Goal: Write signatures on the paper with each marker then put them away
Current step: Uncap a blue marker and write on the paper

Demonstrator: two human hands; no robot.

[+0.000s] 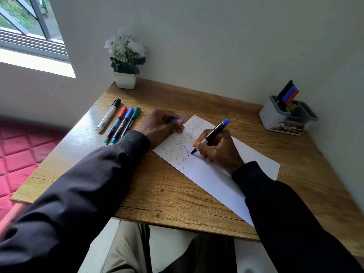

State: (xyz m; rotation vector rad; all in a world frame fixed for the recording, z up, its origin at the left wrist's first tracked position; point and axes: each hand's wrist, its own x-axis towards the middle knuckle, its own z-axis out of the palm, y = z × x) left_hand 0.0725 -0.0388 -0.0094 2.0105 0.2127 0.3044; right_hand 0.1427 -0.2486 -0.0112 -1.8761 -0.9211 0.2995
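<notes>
While signing, right hand: grips black blue-ended marker on white paper.
Left hand: pinches blue cap.
Risk: my palm smears fresh blue ink.

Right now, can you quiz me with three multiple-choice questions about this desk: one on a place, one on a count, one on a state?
1. Where does the potted plant stand?
A) at the table's far edge
B) on the windowsill
C) on the floor

2. How many markers lie on the table left of the paper?
A) two
B) four
C) six

3. The blue marker in the right hand is:
A) capped
B) uncapped, tip on the paper
C) lying loose

Answers:
1 A: it stands at the table's back edge.
2 B: one black-capped, one red, one blue and one green lie side by side.
3 B: the left hand holds the blue cap, and the tip touches the paper.
</notes>
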